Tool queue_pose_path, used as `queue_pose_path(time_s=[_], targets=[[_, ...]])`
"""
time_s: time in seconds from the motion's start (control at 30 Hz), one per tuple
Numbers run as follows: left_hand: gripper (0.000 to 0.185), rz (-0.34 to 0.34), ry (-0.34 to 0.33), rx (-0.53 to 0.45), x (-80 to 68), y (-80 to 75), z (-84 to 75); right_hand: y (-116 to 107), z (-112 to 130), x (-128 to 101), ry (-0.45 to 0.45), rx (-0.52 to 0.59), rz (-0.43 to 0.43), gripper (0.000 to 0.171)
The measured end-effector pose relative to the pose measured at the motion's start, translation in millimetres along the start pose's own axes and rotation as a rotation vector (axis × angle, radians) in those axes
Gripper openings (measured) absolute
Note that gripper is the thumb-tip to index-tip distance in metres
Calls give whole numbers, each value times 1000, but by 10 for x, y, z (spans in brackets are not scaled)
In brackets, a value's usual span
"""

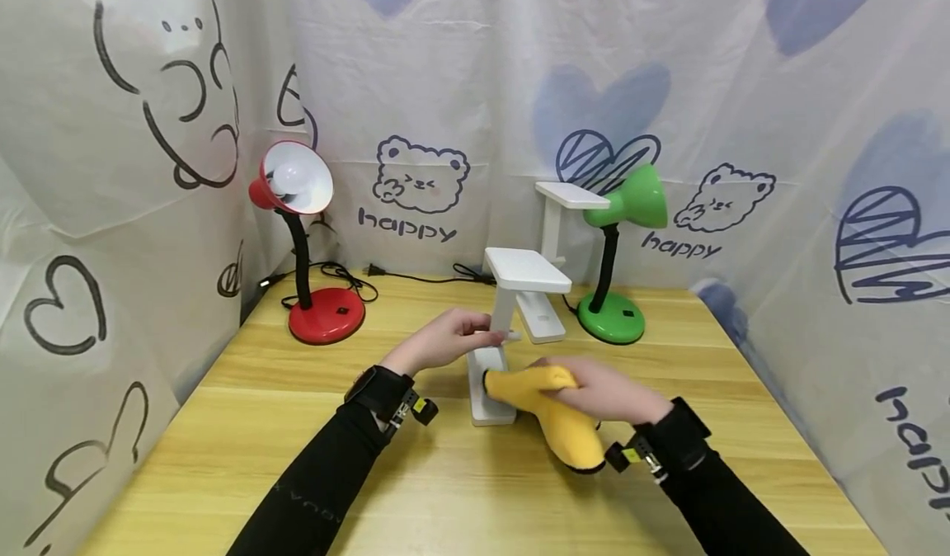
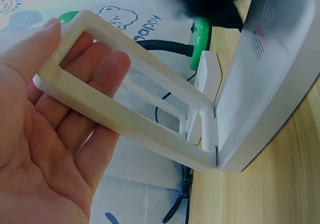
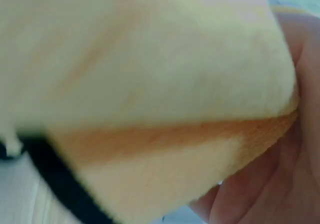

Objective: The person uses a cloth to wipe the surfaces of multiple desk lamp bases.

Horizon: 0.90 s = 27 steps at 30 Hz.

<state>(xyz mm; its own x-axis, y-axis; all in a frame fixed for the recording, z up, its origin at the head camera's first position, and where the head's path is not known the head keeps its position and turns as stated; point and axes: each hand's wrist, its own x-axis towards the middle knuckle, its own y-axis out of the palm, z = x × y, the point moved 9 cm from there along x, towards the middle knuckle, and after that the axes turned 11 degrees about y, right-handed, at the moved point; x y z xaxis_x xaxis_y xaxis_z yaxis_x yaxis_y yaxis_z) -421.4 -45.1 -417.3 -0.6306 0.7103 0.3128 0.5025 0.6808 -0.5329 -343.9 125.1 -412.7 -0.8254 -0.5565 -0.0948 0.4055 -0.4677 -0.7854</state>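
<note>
A white desk lamp (image 1: 527,269) with a flat head, an upright post and a slab base stands mid-table. My left hand (image 1: 449,343) holds its post; in the left wrist view the fingers wrap round the hollow white frame (image 2: 140,119), above the base (image 2: 272,78). In my right hand (image 1: 604,389) is a yellow fuzzy cloth (image 1: 567,432) with black edging, its left end against the lamp's base. The cloth (image 3: 150,58) fills most of the right wrist view and covers part of the right hand (image 3: 260,184).
To the left stands a red lamp (image 1: 326,315) with a black neck. Behind, at right, are a second white lamp (image 1: 542,318) and a green lamp (image 1: 612,318). Black cords (image 1: 416,276) lie along the table's back edge, before a printed white curtain (image 1: 445,61).
</note>
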Motion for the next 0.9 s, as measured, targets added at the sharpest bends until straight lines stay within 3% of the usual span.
queue_pose_path(time_s=[0.17,0.27,0.37,0.57,0.67,0.9], targets=[[33,6,-10,-3,10,26,25,-259,-599,-176,131,500,-82,38],[35,7,-17,-11,13,36,31,-244,-994,-273,219,805,-104,44],[32,4,-26,-11,13,37,31,-215,-1430,-374,307,1031,-175,44],[28,-6,-36,7,-1,22,25,-153,-2167,-626,403,1563,-319,44],[30,-10,-37,34,-6,9,19,-180,-2324,-741,440,1639,-380,44],[30,-58,-56,113,23,-139,87,-235,-2363,-840,485,1603,-417,45]])
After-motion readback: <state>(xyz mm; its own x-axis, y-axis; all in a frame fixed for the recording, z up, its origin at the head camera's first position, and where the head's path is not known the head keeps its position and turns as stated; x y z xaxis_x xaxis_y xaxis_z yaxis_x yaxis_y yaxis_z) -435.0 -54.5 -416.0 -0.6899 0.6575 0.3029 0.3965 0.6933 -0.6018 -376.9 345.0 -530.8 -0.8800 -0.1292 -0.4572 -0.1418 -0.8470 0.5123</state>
